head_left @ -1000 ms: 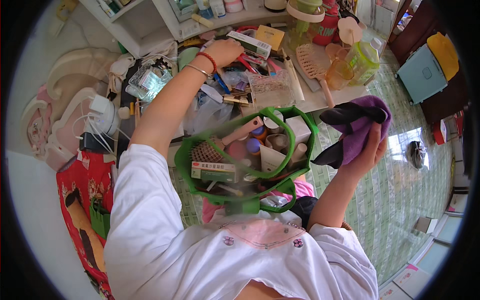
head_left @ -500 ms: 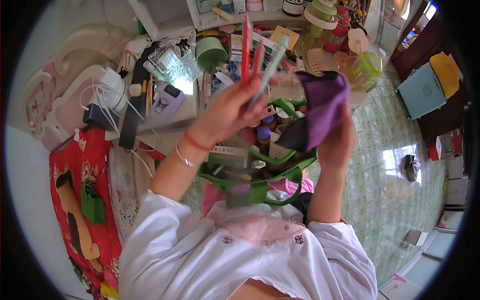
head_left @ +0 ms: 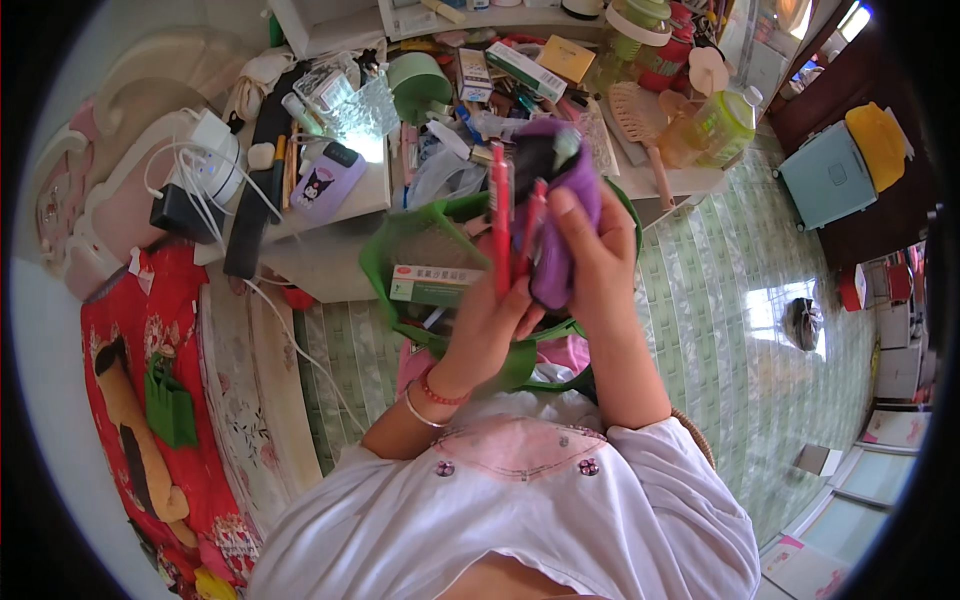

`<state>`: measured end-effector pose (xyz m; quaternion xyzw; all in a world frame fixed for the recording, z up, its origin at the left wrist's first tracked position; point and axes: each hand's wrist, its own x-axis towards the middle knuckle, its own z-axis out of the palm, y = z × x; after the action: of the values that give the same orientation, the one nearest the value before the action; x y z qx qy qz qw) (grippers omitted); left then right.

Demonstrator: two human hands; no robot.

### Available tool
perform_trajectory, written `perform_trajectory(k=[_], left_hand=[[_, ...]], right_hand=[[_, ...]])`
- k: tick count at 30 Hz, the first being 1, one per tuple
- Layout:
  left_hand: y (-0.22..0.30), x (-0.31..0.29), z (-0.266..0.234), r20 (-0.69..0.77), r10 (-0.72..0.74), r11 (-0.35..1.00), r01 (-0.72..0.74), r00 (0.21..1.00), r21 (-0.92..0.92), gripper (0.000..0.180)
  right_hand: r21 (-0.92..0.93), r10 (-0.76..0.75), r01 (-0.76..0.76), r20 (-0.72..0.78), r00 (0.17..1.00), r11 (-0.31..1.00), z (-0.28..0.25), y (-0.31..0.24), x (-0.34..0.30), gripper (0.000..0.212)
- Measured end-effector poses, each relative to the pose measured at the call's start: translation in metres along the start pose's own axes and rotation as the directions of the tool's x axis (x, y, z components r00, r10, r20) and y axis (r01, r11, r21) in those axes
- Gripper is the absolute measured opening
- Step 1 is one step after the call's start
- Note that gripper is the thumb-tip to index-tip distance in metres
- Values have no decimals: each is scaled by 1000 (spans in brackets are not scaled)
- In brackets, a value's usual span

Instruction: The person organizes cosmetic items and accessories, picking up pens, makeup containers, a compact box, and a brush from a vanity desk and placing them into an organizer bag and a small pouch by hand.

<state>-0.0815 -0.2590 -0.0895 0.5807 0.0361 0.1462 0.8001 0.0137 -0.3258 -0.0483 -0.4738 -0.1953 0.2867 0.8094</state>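
My left hand (head_left: pixel 488 335) is closed around red pens (head_left: pixel 500 225), two of which show upright above its fingers. Right beside them, my right hand (head_left: pixel 605 255) grips a purple pouch (head_left: pixel 553 268) with a dark lining, its mouth turned upward. Something pale and blurred shows at the pouch's mouth; I cannot make out what it is. Both hands meet above an open green tote bag (head_left: pixel 376 262) on my lap. A white and green flat box (head_left: pixel 436 284) lies in the bag's left part. My forearms and the pouch hide much of the bag's inside.
Ahead is a cluttered desk with a purple power bank (head_left: pixel 328 182), a clear bin (head_left: pixel 350 105), a green round container (head_left: pixel 418 85), a hairbrush (head_left: pixel 632 115) and a yellow-green jug (head_left: pixel 722 130). White cables (head_left: pixel 205 190) trail at left. A blue suitcase (head_left: pixel 835 170) stands far right.
Both hands have come together and lower, bringing pens and pouch side by side. The pouch has turned upright. The pale blue pen no longer shows clearly in my left hand.
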Motion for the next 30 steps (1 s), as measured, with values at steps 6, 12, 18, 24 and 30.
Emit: perform_trajectory(k=[6, 12, 18, 24, 30], left_hand=[[9, -2, -4, -289, 77, 997, -73, 954, 23, 25], [9, 3, -33, -286, 378, 864, -224, 881, 451, 22], [48, 33, -22, -503, 295, 954, -223, 813, 198, 21], [49, 38, -28, -410, 356, 934, -319, 840, 160, 21], [49, 36, -32, -353, 386, 922, -342, 852, 183, 24]], right_hand=[[-110, 21, -11, 96, 995, 994, 11, 13, -16, 21], [-357, -245, 246, 47, 968, 901, 1, 10, -10, 19], [-463, -18, 121, 221, 975, 878, 3, 15, -13, 19], [-343, 81, 12, 257, 963, 939, -11, 1, -5, 23], [-535, 129, 90, 357, 925, 840, -40, -21, -2, 24]])
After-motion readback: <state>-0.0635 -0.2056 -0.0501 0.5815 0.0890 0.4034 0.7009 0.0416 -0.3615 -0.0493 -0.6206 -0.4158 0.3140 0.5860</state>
